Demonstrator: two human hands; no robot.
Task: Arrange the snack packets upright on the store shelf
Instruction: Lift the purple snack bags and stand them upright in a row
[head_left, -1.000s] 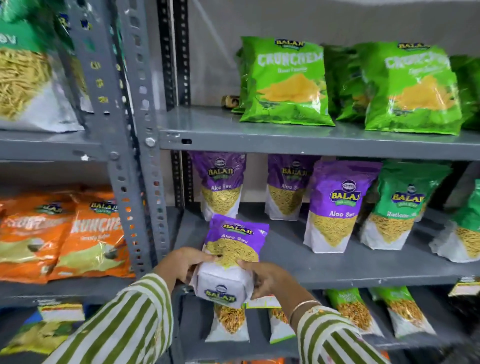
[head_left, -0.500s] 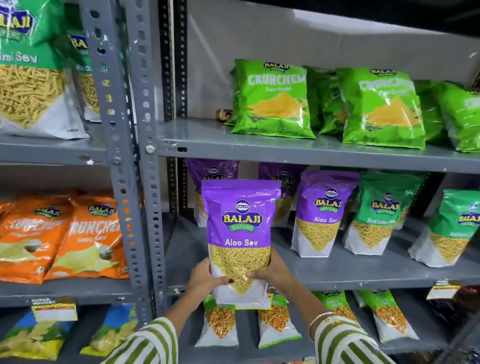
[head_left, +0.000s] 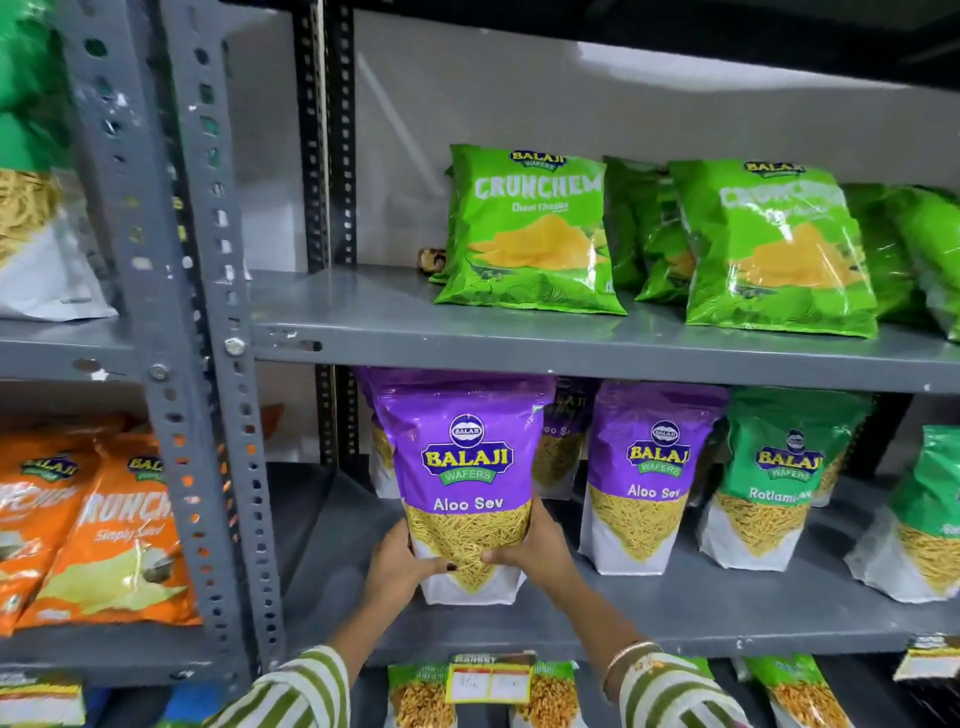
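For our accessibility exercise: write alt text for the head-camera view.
Both hands, left hand and right hand, hold a purple Aloo Sev packet upright on the grey middle shelf, beside another Aloo Sev packet; green Crunchem bags sit above.

— What are the surfaces like?

— The shelf is grey painted metal, matt, chipped in spots, and its perforated upright post is scuffed. The purple Aloo Sev packet is smooth plastic film with a soft sheen and a clear lower window.

— And the rest?

— The green Crunchem bags are glossy, crinkled foil-like plastic catching glare; the orange bags likewise. The striped sleeves look like soft woven cloth. A paper price tag hangs below.
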